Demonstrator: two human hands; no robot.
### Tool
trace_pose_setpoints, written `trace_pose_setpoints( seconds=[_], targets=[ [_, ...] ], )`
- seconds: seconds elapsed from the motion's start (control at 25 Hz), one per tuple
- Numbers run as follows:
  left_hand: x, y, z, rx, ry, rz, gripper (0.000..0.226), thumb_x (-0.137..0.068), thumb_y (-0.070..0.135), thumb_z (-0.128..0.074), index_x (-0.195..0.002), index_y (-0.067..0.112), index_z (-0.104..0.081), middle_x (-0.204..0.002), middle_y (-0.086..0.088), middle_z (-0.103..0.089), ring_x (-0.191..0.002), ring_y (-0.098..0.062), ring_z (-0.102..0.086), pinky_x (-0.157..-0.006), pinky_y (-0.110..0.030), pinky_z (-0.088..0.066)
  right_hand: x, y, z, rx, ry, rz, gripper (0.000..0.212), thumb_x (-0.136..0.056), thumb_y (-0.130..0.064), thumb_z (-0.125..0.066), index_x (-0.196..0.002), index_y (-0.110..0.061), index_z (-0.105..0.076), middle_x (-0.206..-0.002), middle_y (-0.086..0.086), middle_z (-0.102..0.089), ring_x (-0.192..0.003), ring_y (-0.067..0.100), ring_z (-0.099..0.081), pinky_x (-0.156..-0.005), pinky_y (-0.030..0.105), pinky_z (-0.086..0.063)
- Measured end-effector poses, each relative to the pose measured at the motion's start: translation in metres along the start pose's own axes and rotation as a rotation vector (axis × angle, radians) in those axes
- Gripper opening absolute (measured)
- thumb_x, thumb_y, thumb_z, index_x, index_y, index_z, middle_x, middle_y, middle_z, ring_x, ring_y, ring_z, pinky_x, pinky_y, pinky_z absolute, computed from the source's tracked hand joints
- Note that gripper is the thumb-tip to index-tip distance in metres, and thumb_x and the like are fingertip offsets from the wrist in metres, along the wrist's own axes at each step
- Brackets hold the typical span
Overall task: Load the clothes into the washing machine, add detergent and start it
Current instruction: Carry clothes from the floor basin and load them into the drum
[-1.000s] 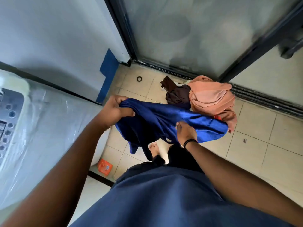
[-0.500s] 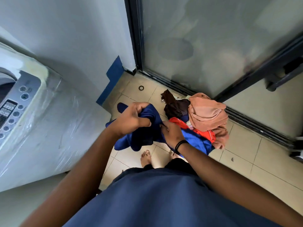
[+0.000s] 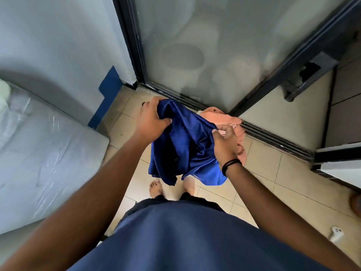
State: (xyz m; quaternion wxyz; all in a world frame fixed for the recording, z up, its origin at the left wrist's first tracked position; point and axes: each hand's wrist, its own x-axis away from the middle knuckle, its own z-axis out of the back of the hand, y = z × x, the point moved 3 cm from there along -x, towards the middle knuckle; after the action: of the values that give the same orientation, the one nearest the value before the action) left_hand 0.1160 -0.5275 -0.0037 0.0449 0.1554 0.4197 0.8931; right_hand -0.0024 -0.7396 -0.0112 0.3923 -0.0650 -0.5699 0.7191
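Both hands, left hand point(image 3: 150, 122) and right hand point(image 3: 224, 142), grip the blue garment point(image 3: 185, 145) right of the washing machine point(image 3: 45, 153); loading, detergent and start remain.

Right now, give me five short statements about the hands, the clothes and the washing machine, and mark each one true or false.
1. Both hands grip the blue garment. True: the left hand and the right hand each hold an edge of it.
2. The blue garment lies flat on the floor. False: it hangs in the air, above the bare feet.
3. An orange garment lies by the sliding door track. True.
4. The washing machine stands to the person's right. False: it stands on the left.
5. The black wristband is on the left wrist. False: it is on the right wrist.
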Motion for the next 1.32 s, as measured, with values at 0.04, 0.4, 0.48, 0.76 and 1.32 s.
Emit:
trace_pose_setpoints(
  seconds=[0.04,0.4,0.48,0.76,1.32],
  targets=[
    [0.004,0.0,-0.007,-0.121,-0.016,0.035,0.065,-0.075,0.032,-0.078,-0.134,0.028,-0.052,-0.132,-0.005,-0.056,-0.124,-0.026,-0.05,-0.104,-0.048,-0.044,-0.001,-0.005,0.005,-0.036,0.011,-0.025,0.008,-0.095,-0.012,-0.059,-0.103,-0.013,-0.057,-0.07,-0.006,-0.05,-0.057,0.008,-0.041,-0.05,0.017,-0.036],
    [0.096,-0.005,-0.098,-0.045,-0.686,0.08,0.041,-0.085,0.029,-0.083,-0.118,0.007,-0.07,-0.116,-0.001,-0.071,-0.112,-0.015,-0.065,-0.098,-0.033,-0.052,-0.014,0.019,-0.014,-0.575,-0.056,-0.652,0.037,-0.097,-0.01,-0.047,-0.064,-0.02,-0.033,-0.053,0.002,-0.034,-0.043,0.02,-0.037,-0.053,0.026,-0.031],
    [0.098,-0.01,-0.105,0.026,-0.552,0.074,0.028,-0.087,0.027,-0.08,-0.108,0.011,-0.073,-0.106,0.003,-0.074,-0.105,-0.013,-0.068,-0.099,-0.041,-0.054,-0.015,0.007,-0.021,-0.579,-0.111,-0.631,0.034,-0.092,-0.012,-0.053,-0.063,-0.019,-0.036,-0.055,0.002,-0.034,-0.05,0.021,-0.039,-0.055,0.026,-0.035],
    [0.081,-0.006,-0.088,0.073,-0.094,0.031,0.014,-0.088,0.026,-0.077,-0.092,0.023,-0.064,-0.095,0.007,-0.069,-0.084,-0.014,-0.066,-0.078,-0.037,-0.058,-0.029,-0.03,-0.031,-0.52,-0.191,-0.498,0.023,-0.093,-0.002,-0.047,-0.078,-0.013,-0.061,-0.073,0.005,-0.055,-0.071,0.026,-0.052,-0.072,0.033,-0.046],
    [0.048,0.042,-0.05,0.639,0.04,0.165,0.03,-0.106,0.019,-0.053,-0.081,0.002,-0.051,-0.067,-0.01,-0.05,-0.059,-0.015,-0.044,-0.055,-0.028,-0.037,0.034,-0.006,-0.008,0.171,-0.123,0.49,0.047,-0.093,-0.037,-0.06,-0.13,-0.009,-0.049,-0.124,0.001,-0.051,-0.114,0.011,-0.049,-0.1,0.017,-0.039]
  ],
)
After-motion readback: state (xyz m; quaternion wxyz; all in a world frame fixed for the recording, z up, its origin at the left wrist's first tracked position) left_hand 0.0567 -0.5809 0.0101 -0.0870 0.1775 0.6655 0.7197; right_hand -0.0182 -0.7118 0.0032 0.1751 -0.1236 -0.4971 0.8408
